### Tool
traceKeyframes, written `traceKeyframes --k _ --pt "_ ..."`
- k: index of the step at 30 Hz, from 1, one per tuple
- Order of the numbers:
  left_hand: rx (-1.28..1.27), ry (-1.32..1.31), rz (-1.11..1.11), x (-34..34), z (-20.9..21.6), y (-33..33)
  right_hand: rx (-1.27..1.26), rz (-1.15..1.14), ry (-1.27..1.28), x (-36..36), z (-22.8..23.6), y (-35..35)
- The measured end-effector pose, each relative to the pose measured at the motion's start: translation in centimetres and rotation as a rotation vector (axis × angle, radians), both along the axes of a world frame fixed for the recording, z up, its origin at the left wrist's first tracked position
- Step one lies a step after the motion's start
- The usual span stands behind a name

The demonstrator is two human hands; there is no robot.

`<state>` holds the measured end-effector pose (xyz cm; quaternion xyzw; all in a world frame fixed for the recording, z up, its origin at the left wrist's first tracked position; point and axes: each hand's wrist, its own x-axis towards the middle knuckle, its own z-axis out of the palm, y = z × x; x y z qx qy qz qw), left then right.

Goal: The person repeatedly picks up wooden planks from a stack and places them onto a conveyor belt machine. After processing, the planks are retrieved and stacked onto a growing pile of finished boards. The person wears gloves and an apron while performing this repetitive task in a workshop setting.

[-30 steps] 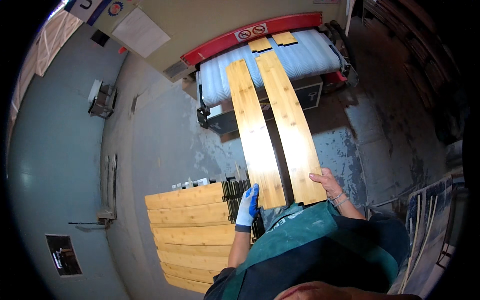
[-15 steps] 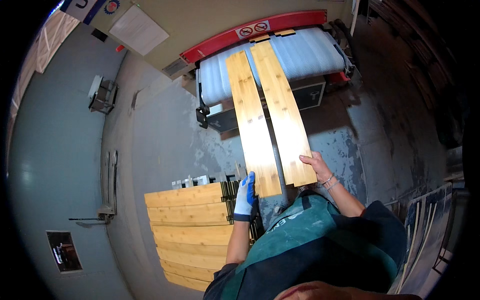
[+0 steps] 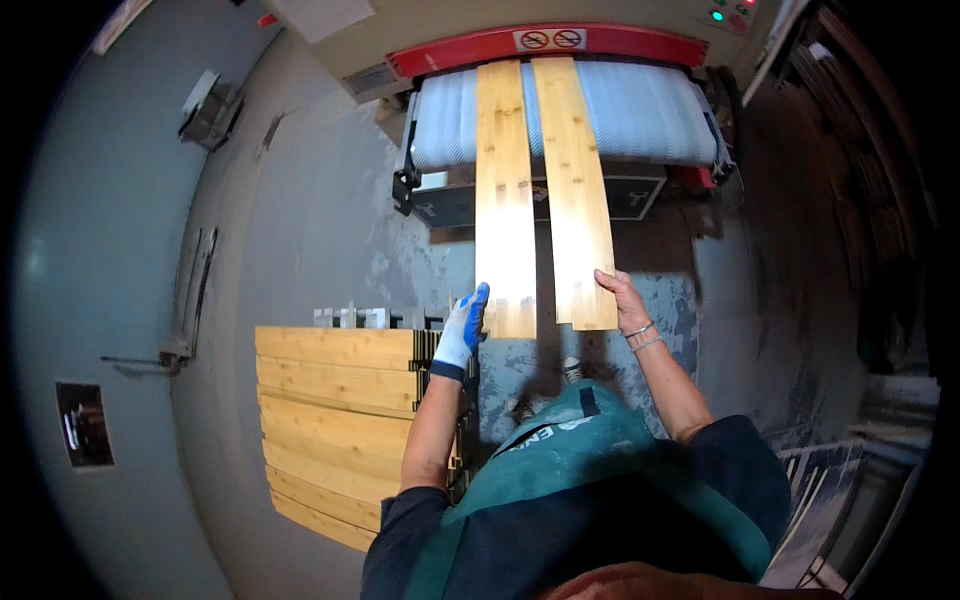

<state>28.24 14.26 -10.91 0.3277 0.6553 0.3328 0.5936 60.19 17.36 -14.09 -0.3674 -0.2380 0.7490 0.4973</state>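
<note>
Two long wooden planks with a bamboo-like grain reach from my hands to a machine's pale blue conveyor belt (image 3: 650, 115). My left hand (image 3: 462, 330), in a white and blue glove, grips the outer edge of the left plank (image 3: 505, 210) near its close end. Bare and with a band at the wrist, my right hand (image 3: 625, 300) holds the right plank (image 3: 577, 200) by its outer edge, thumb on top. Both far ends lie on the belt, close to the red bar (image 3: 620, 38). A narrow gap separates the planks.
A stack of similar planks (image 3: 335, 390) stands low on my left. Below the belt is a dark box (image 3: 630, 195). A pallet jack (image 3: 190, 310) is by the left wall. Dark stacked material (image 3: 850, 130) lines the right side, with a panel (image 3: 815, 500) at lower right.
Both planks have moved forward onto the belt, up to the red bar, and my hands have gone with them. The plank ends seen under the bar earlier no longer show.
</note>
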Motion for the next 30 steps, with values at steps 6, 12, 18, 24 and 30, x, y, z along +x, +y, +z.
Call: traceKeyframes --k 6,12,18,24,30 --pt "0.113 -0.173 0.005 -1.0 -1.8 2.1 -0.007 0.064 0.049 0.2 -1.4 3.3" --pt "0.990 0.501 -0.307 -1.9 -2.9 2.5 -0.037 -0.034 0.169 2.1 -2.4 4.8" --pt "0.239 -0.809 0.291 -0.2 -5.6 3.3 0.031 0.031 0.281 5.1 -4.9 7.8" --pt "0.352 -0.871 0.359 -3.7 -3.1 -6.4 -0.081 -0.078 0.139 4.3 -8.0 7.8" --pt "0.178 0.290 0.811 -10.4 0.0 -27.0 -0.485 0.797 0.067 -7.9 -15.3 -1.5"
